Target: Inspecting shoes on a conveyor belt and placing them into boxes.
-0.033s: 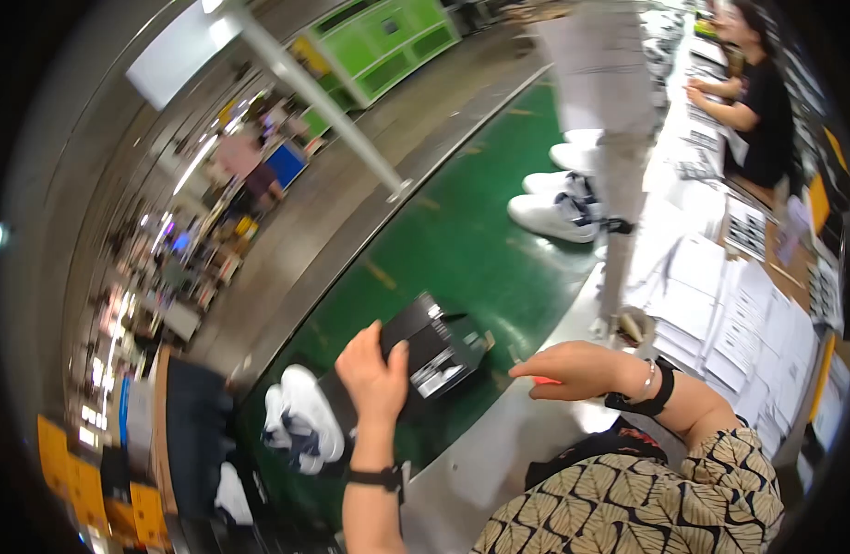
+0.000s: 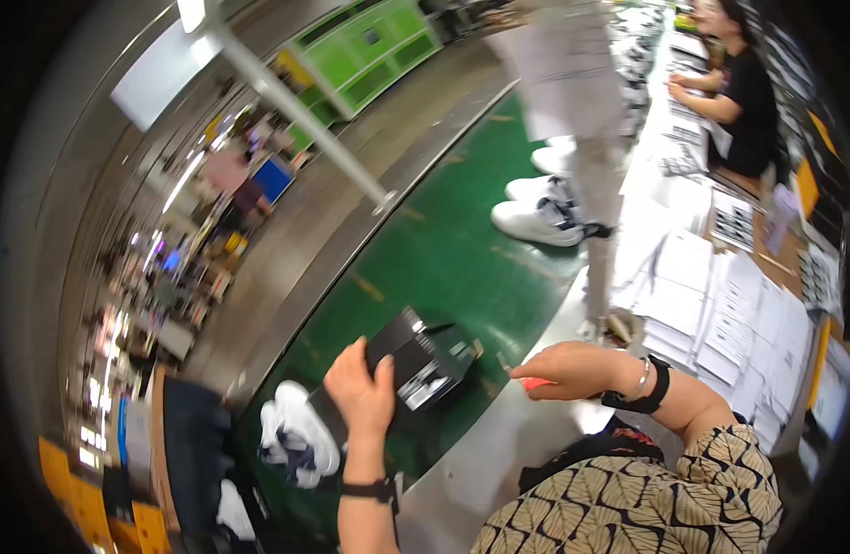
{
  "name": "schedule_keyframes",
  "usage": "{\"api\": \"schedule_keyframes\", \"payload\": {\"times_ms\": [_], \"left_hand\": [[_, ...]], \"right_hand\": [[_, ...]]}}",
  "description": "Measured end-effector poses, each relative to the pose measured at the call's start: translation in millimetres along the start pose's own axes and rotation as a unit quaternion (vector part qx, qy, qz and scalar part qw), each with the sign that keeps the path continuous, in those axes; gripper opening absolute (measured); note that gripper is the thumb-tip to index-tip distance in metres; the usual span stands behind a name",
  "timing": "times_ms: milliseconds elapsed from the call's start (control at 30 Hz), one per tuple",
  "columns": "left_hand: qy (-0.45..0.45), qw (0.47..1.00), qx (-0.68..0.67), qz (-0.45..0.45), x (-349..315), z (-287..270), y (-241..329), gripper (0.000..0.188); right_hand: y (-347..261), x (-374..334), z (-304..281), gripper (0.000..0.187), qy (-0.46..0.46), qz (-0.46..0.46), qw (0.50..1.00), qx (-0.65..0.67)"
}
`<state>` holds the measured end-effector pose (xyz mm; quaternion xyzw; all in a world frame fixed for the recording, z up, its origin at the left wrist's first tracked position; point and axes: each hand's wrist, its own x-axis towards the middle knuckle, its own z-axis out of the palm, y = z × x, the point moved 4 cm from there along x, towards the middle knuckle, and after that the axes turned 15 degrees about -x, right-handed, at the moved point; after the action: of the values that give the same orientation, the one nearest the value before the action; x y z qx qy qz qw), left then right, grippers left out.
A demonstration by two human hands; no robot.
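- Head view: the left hand point(image 2: 359, 392) wraps its grip around the near-left end of a black rectangular cardboard box with white label patches point(image 2: 416, 365), fingers point(image 2: 344, 367) curled over the far side and thumb on the near face — closed firmly on the box, which sits tilted on the green conveyor belt point(image 2: 443, 258), just right of a pair of white sneakers with dark trim point(image 2: 296, 434).
- The right hand point(image 2: 573, 367) hovers just right of the box, its grip pinched together on a small red-orange tool or marker point(image 2: 534, 382); what kind it is cannot be told.
- To do this well, I judge the left hand should hold the box steady — square to the belt edge — so the pinched tool meets it cleanly.
- Farther along the belt lie more white sneakers point(image 2: 536, 222); on the right, a table point(image 2: 646, 249) carries stacked white paper sheets point(image 2: 730, 319), where another person in a black shirt point(image 2: 748, 92) works.
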<state>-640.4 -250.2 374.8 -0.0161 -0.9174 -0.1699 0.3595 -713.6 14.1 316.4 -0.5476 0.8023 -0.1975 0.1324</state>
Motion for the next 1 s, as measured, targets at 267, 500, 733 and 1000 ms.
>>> {"api": "schedule_keyframes", "payload": {"times_ms": [267,500,733,1000], "left_hand": [[-0.005,0.997,0.062,-0.033,-15,-13,-23,0.043],[0.179,0.970,0.117,-0.117,13,-8,-26,0.037],[-0.034,0.994,0.102,0.011,13,101,-5,0.044],[-0.053,0.983,0.164,0.067,9,138,25,0.044]], "right_hand": [[86,-79,-5,0.044,0.042,0.163,0.985,-0.047],[153,-106,-7,0.046,0.049,0.261,0.964,0.030],[229,-61,-12,0.041,0.092,0.283,0.954,0.036],[302,15,-28,0.035,0.181,0.279,0.938,-0.101]]}}
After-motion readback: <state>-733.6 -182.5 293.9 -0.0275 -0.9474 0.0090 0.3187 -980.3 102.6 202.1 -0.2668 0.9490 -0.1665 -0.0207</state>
